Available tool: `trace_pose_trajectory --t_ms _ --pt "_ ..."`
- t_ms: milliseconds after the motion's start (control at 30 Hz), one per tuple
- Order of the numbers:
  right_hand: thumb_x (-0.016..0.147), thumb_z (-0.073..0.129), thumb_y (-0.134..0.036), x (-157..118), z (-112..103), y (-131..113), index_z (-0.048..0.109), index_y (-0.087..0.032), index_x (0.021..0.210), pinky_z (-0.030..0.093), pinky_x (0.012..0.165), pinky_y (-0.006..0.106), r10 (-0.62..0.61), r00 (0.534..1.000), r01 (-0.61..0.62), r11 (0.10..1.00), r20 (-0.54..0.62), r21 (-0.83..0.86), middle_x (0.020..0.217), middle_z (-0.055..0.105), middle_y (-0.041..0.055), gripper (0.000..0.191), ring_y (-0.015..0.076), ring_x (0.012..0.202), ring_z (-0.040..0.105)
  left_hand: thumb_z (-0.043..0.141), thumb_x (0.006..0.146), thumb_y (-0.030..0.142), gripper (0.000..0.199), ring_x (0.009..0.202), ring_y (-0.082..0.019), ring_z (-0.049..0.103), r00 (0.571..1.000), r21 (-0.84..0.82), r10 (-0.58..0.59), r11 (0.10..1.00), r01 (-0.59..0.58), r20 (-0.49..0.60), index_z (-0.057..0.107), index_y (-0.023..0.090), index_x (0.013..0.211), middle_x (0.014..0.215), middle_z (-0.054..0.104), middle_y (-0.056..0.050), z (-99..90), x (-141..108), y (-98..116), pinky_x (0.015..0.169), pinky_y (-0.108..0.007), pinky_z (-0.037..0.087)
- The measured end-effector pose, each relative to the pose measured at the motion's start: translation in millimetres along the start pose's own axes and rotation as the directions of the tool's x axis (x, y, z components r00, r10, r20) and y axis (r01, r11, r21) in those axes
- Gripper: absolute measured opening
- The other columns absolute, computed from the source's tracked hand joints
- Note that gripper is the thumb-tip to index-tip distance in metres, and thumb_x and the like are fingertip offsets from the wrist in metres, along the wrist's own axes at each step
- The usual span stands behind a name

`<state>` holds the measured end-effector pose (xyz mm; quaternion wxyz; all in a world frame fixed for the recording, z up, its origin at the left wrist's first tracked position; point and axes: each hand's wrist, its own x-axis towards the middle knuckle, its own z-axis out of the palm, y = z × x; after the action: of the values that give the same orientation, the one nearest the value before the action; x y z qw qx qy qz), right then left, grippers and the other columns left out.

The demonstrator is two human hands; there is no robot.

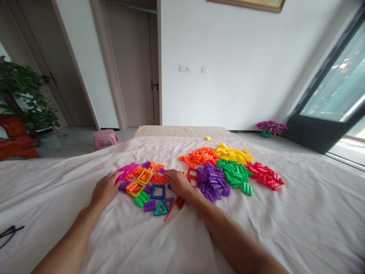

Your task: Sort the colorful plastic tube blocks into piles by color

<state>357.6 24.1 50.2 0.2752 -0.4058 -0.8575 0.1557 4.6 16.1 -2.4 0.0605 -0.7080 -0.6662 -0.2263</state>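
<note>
My left hand (106, 189) has its fingers closed on a magenta plastic piece (127, 171) at the left edge of a mixed pile. My right hand (178, 182) reaches over the pile's right side, its fingertips at a small purple piece (163, 171). Between my hands lie orange pieces (133, 186), yellow square frames (145, 176), a blue square frame (157, 191), green pieces (142, 199), and a teal triangle (161, 208) beside a purple triangle (169, 203). A red frame (193, 174) sits just beyond my right hand.
Sorted heaps lie to the right: orange (199, 156), yellow (232, 154), purple (212, 180), green (235, 173) and red (265, 176). One yellow piece (208, 139) is near the far edge. Black glasses (11, 231) rest on the cloth (114, 243) at left.
</note>
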Motion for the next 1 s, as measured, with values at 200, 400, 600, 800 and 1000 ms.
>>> trace_pose_trajectory --t_ms 200,400,600,800,1000 --pt "0.086 0.047 -0.009 -0.7 2.2 5.5 0.075 -0.023 0.116 0.048 0.098 0.030 0.037 0.996 -0.029 0.994 -0.075 0.102 0.117 0.074 0.0062 0.043 0.0208 0.109 0.068 0.047 0.090 0.030 0.043 0.115 -0.023 0.064 1.000 0.021 0.005 1.000 -0.005 -0.010 0.063 0.024 0.129 0.129 0.068 -0.007 -1.8 -0.5 1.5 0.099 -0.033 0.047" --pt "0.076 0.049 -0.012 0.7 7.2 10.9 0.080 -0.021 0.094 0.054 0.077 0.032 0.292 0.947 -0.203 0.865 -0.133 0.458 0.087 0.078 0.0051 0.037 0.0209 0.084 0.072 0.046 0.090 0.031 0.043 0.114 -0.022 0.064 1.000 0.038 0.018 0.999 -0.017 -0.015 0.063 0.024 0.129 0.128 0.068 -0.006 -3.2 -0.7 3.1 0.099 -0.031 0.047" --pt "0.064 0.060 -0.016 8.9 -4.3 6.8 0.070 -0.018 0.070 0.052 0.065 0.025 0.567 0.816 -0.085 0.310 -0.113 0.947 0.066 0.068 -0.0008 0.012 0.0123 0.059 0.064 0.044 0.091 0.031 0.045 0.115 -0.024 0.063 1.000 0.036 -0.003 0.999 0.003 0.008 0.062 0.021 0.131 0.130 0.067 -0.009 -4.0 -0.4 4.8 0.099 -0.034 0.047" --pt "0.064 0.054 -0.009 6.8 -29.2 13.4 0.049 -0.021 0.067 0.053 0.067 0.027 0.417 0.900 0.066 -0.411 0.123 0.909 0.062 0.058 -0.0066 0.013 0.0071 0.048 0.048 0.045 0.091 0.030 0.044 0.114 -0.024 0.064 1.000 0.032 0.000 0.999 0.000 0.002 0.063 0.022 0.130 0.129 0.067 -0.008 -4.8 -0.5 5.4 0.098 -0.035 0.048" --pt "0.066 0.052 -0.007 -2.3 -41.5 16.9 0.046 -0.021 0.071 0.047 0.062 0.023 0.289 0.954 0.125 -0.625 0.080 0.771 0.063 0.052 -0.0084 0.016 0.0059 0.045 0.040 0.045 0.091 0.030 0.044 0.115 -0.024 0.064 1.000 0.030 -0.008 1.000 0.007 0.009 0.063 0.022 0.129 0.129 0.067 -0.009 -5.3 -0.4 6.0 0.098 -0.035 0.048"
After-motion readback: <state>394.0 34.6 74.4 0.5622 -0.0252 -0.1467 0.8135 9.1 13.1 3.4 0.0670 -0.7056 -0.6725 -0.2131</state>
